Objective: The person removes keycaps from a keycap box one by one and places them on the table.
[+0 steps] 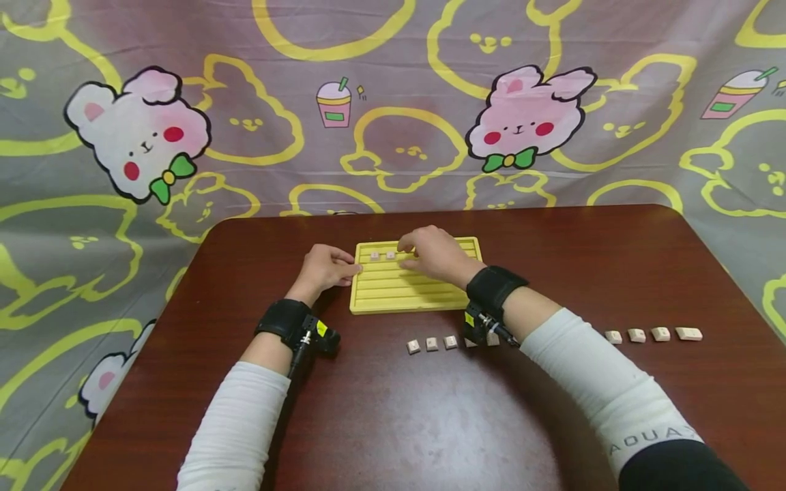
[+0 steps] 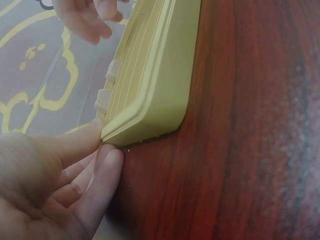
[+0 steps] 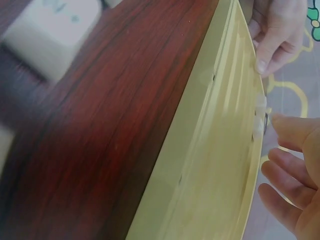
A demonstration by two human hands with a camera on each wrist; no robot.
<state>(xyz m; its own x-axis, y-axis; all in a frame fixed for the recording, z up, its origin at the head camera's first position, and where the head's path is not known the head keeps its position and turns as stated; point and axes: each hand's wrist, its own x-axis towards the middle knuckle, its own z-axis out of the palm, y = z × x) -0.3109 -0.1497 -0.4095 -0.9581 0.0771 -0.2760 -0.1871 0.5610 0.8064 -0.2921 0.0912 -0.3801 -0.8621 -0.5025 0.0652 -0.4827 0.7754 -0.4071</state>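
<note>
A yellow ridged tray [image 1: 405,294] lies toward the far side of the table. Two pale keycaps, a left one [image 1: 375,256] and a right one [image 1: 390,256], sit side by side in its back groove. At the tray's left edge, my left hand [image 1: 323,267] pinches the rim, thumb on top and fingers low against the side [image 2: 112,167]. Over the back of the tray hovers my right hand [image 1: 437,254], just right of the keycaps. Its thumb and fingers are spread apart with nothing between them in the right wrist view.
A row of several keycaps [image 1: 432,344] stands in front of the tray, partly hidden by my right wrist strap. More keycaps [image 1: 636,335] and one wider keycap [image 1: 689,333] lie on the right of the brown table [image 1: 368,409]. A patterned cloth [image 1: 393,88] hangs behind.
</note>
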